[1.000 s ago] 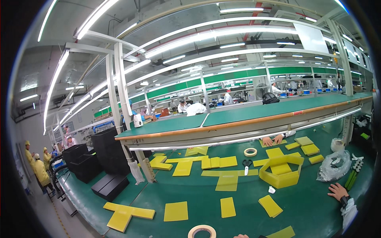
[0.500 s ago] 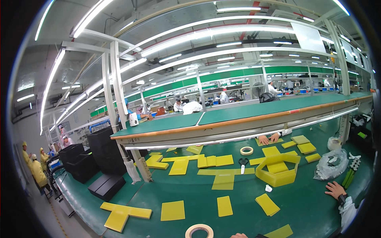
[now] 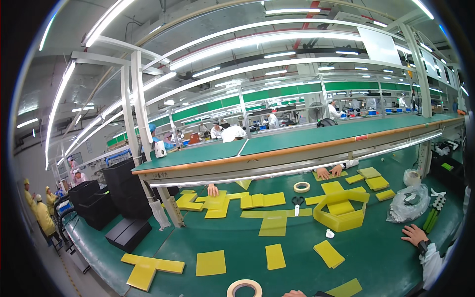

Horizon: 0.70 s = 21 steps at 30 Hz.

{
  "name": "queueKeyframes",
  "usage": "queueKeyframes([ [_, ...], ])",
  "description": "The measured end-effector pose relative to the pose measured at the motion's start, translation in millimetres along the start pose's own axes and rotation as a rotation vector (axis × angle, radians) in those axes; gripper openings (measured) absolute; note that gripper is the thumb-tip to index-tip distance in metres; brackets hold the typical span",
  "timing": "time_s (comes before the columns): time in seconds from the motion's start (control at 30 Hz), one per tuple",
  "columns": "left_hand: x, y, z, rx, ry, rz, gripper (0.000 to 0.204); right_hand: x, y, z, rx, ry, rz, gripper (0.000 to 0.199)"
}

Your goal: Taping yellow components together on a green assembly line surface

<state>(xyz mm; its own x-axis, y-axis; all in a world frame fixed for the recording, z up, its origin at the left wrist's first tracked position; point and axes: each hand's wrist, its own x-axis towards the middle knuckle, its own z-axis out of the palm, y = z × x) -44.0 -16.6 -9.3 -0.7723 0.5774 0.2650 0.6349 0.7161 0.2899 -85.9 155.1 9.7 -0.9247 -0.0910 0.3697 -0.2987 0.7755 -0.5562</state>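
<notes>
My right hand (image 3: 414,234) lies flat on the green bench, fingers spread, holding nothing. A dark watch and a white sleeve show behind it. Next to it are a clear plastic bag of white pieces (image 3: 409,204) and a green-handled tool (image 3: 433,218). At the bottom edge only the top of my left hand (image 3: 294,293) shows; its fingers are cut off. Nearby are a roll of tape (image 3: 244,289) and a yellow sheet (image 3: 347,288). A stack of yellow cards (image 3: 329,254) and a smaller stack (image 3: 275,256) lie farther in.
Across the bench, one person's hands (image 3: 330,173) rest on yellow sheets; another hand (image 3: 213,190) touches a yellow piece. Scissors (image 3: 297,204), a second tape roll (image 3: 301,187) and a folded yellow ring (image 3: 341,218) lie mid-bench. Black boxes (image 3: 129,233) stand left, beneath a raised shelf (image 3: 307,143).
Across the bench, another person's hand has come into view over the yellow pieces at centre-left, where a sheet has shifted. The view has swung slightly; my hands stay in place.
</notes>
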Motion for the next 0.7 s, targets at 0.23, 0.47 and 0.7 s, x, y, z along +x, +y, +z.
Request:
queueKeyframes([
  [0.23, 0.2, 0.8, 0.3, 0.021, -0.029, -0.007, 0.073, -2.7, -2.9, 2.4, -0.016, 0.005, 0.007, 0.023],
  [0.47, 0.5, -0.8, 2.6, 0.027, -0.051, -0.006, 0.074, -1.8, -3.6, 0.2, -0.014, 0.006, 0.011, 0.023],
  [0.7, -0.5, -0.9, 5.7, 0.049, -0.021, 0.007, 0.075, -1.9, -3.6, -1.2, -0.01, 0.007, 0.006, 0.022],
])
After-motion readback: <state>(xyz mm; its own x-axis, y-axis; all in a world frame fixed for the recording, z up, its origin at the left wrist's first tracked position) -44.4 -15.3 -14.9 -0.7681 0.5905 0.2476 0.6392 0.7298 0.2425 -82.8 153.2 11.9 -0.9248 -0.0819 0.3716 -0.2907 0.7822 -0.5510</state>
